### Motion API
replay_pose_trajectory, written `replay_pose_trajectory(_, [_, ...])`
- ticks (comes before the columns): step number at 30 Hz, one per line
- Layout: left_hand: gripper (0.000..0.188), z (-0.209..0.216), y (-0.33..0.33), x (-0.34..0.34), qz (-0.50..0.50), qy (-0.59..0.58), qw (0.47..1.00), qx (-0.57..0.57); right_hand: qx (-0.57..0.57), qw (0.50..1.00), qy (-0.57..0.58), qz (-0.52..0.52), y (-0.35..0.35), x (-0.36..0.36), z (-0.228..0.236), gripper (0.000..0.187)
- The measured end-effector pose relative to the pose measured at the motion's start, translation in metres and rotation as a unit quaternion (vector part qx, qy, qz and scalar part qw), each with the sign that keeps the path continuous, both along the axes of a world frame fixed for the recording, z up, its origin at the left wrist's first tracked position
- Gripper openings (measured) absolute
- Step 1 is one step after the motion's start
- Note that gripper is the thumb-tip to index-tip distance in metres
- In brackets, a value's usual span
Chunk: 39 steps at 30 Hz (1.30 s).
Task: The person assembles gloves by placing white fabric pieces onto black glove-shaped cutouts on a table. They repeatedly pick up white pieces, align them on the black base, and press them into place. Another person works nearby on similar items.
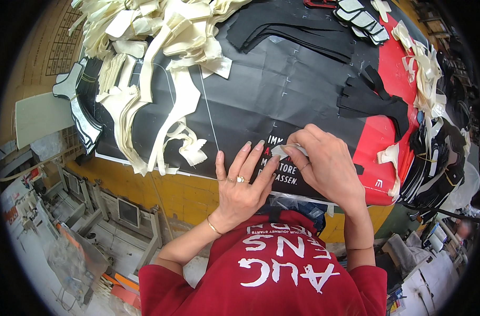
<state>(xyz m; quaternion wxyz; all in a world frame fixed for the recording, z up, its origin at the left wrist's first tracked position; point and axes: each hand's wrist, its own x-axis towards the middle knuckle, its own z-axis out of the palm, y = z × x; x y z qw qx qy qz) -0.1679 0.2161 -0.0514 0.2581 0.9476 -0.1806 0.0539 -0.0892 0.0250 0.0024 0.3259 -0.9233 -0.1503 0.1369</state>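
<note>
My left hand (pixel 243 181) lies on the black printed sheet (pixel 250 100) that covers the table, its fingers stretched out and apart. A gold ring and a bracelet show on it. Close beside its thumb and forefinger, my right hand (pixel 327 166) is closed in a pinch on a small whitish piece (pixel 283 151). The fingers partly cover this piece, and its exact kind is hard to make out. Off to the left of my hands lie long cream fabric strips (pixel 179 110), one with a curled end.
A heap of cream cut pieces (pixel 192 26) fills the far left. Black fabric strips (pixel 298 37) and black pieces (pixel 374 102) lie farther right. Light-faced stacked pieces (pixel 361 21) sit at the far edge. Black bundles (pixel 434 163) crowd the right side; a yellow panel (pixel 182 203) runs below the front edge.
</note>
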Motion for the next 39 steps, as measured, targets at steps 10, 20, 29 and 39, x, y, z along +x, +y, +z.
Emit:
replay_pose_trajectory(10, [0.042, 0.001, 0.001, 0.001, -0.004, 0.0, 1.0, 0.022, 0.04, 0.992, 0.033, -0.113, -0.005, -0.012, 0.006, 0.034])
replay_pose_trajectory(20, [0.04, 0.001, 0.002, 0.001, -0.009, 0.003, 0.999, 0.039, 0.071, 0.979, 0.025, -0.191, -0.007, -0.016, -0.004, 0.031])
replay_pose_trajectory(29, [0.041, -0.001, 0.002, 0.0, -0.009, -0.013, 0.999, 0.037, 0.079, 0.979, 0.026, -0.186, -0.007, -0.012, -0.005, 0.027])
replay_pose_trajectory(39, [0.049, 0.027, -0.008, 0.012, -0.007, -0.003, 1.0, -0.029, 0.037, 0.983, 0.026, -0.178, -0.004, -0.01, -0.003, 0.028])
